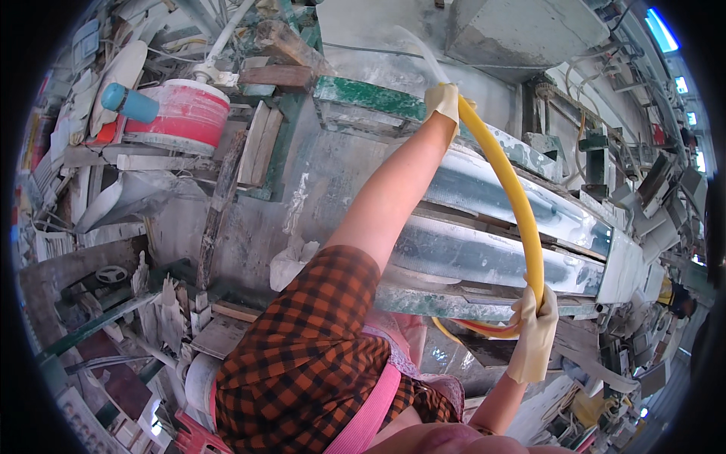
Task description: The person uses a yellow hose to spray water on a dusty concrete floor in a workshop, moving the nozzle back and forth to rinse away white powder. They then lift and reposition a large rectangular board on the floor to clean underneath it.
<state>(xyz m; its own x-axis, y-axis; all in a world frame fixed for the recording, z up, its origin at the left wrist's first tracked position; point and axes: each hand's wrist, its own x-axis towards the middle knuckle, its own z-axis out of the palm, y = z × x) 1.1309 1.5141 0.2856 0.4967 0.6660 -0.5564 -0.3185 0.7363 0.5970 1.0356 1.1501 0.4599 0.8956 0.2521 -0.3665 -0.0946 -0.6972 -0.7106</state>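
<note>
My left hand (445, 106), in a cream rubber glove, is closed around the front end of a yellow hose (516, 198). Water (420, 50) sprays from that end, away and to the left. The hose arcs back toward me to my right hand (534, 333), also gloved, whose fingers wrap around it lower down. Under the arc lie long dark grey slabs (495, 253), wet and streaked with white. They rest along a green frame (370, 94) with worn paint.
A red and white drum-shaped housing with a blue motor (138, 103) stands at the left. Broken offcuts (170, 306) crowd the lower left. At the top right is a large pale block (522, 34). A wooden post (219, 212) leans beside the wet grey surface.
</note>
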